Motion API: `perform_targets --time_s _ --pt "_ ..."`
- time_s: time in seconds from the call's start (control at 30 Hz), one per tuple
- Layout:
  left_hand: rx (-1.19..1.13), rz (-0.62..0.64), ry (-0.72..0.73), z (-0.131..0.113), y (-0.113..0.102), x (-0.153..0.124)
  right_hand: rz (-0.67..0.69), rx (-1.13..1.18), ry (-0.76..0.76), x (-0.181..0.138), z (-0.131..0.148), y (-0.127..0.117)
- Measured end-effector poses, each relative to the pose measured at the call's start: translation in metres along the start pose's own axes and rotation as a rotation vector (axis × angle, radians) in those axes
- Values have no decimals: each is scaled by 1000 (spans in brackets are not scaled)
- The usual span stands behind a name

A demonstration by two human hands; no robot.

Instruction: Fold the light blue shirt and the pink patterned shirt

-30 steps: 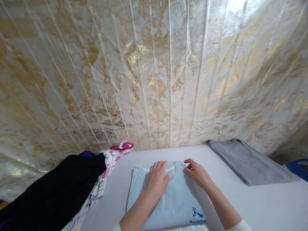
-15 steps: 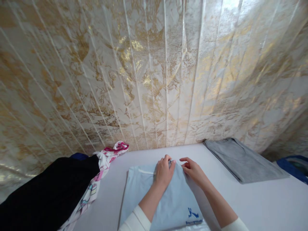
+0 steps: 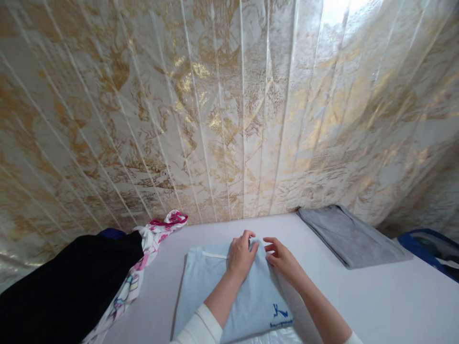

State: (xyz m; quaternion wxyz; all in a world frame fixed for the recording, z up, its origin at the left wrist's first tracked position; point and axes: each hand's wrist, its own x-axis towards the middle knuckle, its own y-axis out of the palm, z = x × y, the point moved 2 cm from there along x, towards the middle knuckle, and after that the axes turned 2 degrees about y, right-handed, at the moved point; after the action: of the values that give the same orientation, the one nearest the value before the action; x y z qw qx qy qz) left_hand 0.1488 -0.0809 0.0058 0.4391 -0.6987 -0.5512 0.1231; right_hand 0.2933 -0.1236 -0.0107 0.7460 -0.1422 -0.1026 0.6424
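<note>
A light blue T-shirt point(image 3: 215, 291) lies folded flat on the white table, with a dark blue logo at its lower right and a white neckline strip at its top. My left hand point(image 3: 242, 258) rests on the upper part of the shirt, its thumb and forefinger closed on the fabric at the top edge. Just to its right is my right hand point(image 3: 281, 258), fingers curved and apart at the shirt's upper right edge. Whether those fingertips touch the cloth is hard to see. Clear plastic point(image 3: 272, 337) shows beneath the shirt's bottom edge.
A black garment point(image 3: 71, 286) and a white-and-pink patterned cloth point(image 3: 152, 241) are heaped on the left. Folded grey fabric point(image 3: 353, 236) lies at the back right of the table point(image 3: 373, 306). Beyond it is a blue-edged item point(image 3: 418, 239). A gold-patterned covering point(image 3: 229, 119) rises behind the table.
The whole view has shifted slightly, so things sit a little further left. My left hand stays at the shirt's top edge, and my right hand stays beside it with little movement.
</note>
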Motion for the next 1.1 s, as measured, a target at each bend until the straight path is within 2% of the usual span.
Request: perform_targets --time_s 0.1,0.3,0.4,0.63,0.73,0.83,0.93,1.03,1.1 --pt "45 -9 16 0 2 1 -8 -95 -13 -21 5 -7" --pt "118 27 52 2 11 3 110 -286 0 -91 3 -14" --pt "128 13 52 4 13 3 67 -330 -13 -112 -7 -15" --pt "103 -62 90 -2 4 5 -130 -515 -434 -119 0 -13" --pt "70 -93 140 -14 -9 2 -147 -660 -613 -118 -3 -8" --pt "41 -70 230 -27 -30 -19 -151 -771 -733 -116 -16 -7" --pt "67 34 315 -28 -50 -60 -196 -766 -684 -112 -26 -14" --pt "176 174 311 -17 -62 -99 -181 -625 -506 -109 -29 -19" --pt "261 259 323 -5 -67 -114 -141 -519 -358 -106 -28 -17"
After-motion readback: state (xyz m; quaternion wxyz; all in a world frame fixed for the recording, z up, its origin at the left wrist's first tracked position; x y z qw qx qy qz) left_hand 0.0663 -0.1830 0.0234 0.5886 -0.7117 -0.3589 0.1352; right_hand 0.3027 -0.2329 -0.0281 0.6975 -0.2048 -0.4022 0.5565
